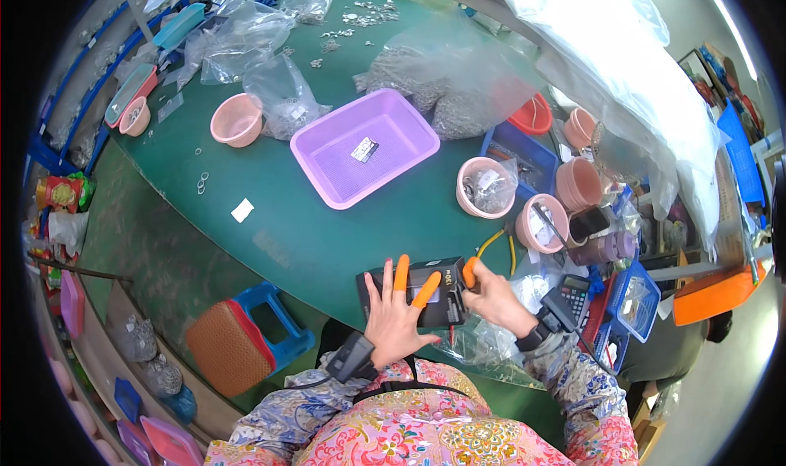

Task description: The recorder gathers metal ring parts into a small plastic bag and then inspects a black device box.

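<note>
A flat black box (449, 305) lies at the near edge of the green table, in front of my body. My left hand (391, 319) is spread over its left part, fingers apart, with orange covers on two fingertips. At the box's right end my right hand (498, 302) has its fingers curled against the edge, an orange cover on one finger. Its inner fingers are partly hidden. Just beyond that hand lie yellow-handled pliers (493, 241). Clear plastic bags (483, 341) lie beside the box, close to my right wrist.
A purple tray (323, 167) holding a small labelled packet stands mid-table. Pink tubs (471, 208), a phone (588, 223) and a calculator (573, 292) crowd the right side. Bags of small metal parts (405, 77) lie farther back. A blue stool (282, 327) stands at left.
</note>
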`<state>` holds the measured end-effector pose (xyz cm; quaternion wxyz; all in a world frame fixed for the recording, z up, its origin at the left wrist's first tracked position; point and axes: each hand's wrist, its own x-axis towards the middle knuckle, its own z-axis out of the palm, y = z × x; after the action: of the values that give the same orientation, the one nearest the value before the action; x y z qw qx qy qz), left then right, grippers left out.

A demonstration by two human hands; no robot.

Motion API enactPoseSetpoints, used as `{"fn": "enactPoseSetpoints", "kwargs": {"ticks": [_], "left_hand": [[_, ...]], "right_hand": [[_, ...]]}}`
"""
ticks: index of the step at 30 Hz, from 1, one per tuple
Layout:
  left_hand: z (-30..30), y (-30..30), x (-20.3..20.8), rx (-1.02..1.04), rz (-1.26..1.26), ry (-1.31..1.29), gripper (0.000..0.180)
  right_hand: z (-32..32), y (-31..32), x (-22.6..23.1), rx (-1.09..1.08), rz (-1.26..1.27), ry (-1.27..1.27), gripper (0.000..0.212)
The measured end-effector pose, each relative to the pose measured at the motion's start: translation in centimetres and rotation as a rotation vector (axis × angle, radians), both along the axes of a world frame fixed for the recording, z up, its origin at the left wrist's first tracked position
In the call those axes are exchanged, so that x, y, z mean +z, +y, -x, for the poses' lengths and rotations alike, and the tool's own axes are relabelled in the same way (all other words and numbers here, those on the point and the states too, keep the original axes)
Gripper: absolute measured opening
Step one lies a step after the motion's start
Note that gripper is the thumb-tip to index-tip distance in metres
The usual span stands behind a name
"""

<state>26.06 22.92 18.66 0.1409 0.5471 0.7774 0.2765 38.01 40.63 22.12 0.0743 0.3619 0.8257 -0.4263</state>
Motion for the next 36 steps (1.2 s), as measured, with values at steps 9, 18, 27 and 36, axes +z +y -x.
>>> {"fn": "enactPoseSetpoints", "kwargs": {"ticks": [9,18,27,36], "left_hand": [[1.8,-3.0,-1.2,-0.213,-0.322,-0.011,0.074],[2.9,-7.1,-3.8,0.274,-0.025,-0.408,0.109],[2.8,-4.8,-5.0,0.058,-0.155,-0.261,0.11],[3.5,-5.2,-5.8,0.118,-0.19,-0.316,0.112]], "right_hand": [[-3.3,-6.5,3.0,-0.098,0.084,0.062,0.032],[-6.8,-4.8,3.0,-0.564,0.679,0.444,0.026],[-1.5,-7.5,-2.1,-0.128,-0.062,0.133,0.088],[1.3,-8.2,-2.5,-0.3,-0.075,0.165,0.043]]}}
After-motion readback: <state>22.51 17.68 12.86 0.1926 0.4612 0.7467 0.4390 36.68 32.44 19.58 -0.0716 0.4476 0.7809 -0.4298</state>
